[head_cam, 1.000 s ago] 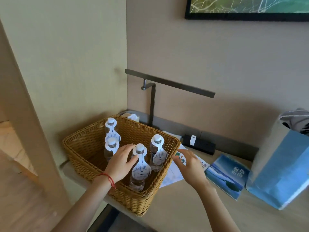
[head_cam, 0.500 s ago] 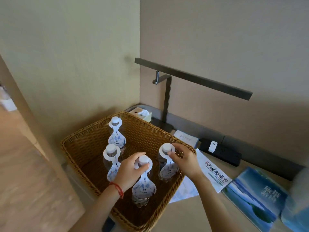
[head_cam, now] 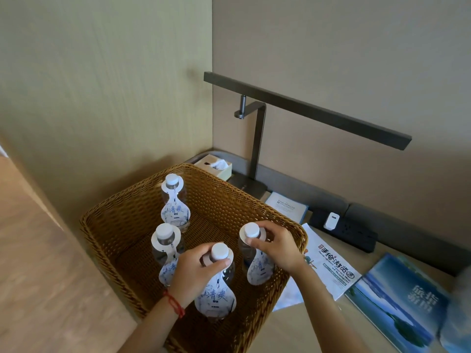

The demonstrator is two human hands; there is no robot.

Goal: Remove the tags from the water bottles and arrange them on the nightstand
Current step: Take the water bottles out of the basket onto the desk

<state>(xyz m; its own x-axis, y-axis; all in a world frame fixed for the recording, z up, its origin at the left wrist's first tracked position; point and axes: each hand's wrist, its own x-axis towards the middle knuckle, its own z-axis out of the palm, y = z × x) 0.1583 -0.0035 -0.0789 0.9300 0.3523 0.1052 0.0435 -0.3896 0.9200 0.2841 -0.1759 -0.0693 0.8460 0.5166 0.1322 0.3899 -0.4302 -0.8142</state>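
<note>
Wicker basket (head_cam: 122, 225) held four tagged bottles; left hand (head_cam: 196, 272) gripped the nearest bottle (head_cam: 216, 284), right hand (head_cam: 277, 247) the neighbouring bottle (head_cam: 251, 250). Lifting them out probably came next.

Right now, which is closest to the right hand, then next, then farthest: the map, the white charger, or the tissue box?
1. Map: lies just right of the right hand, beside the basket.
2. White charger: plugged in farther right, by the wall.
3. Tissue box: back corner, behind the basket.
</note>
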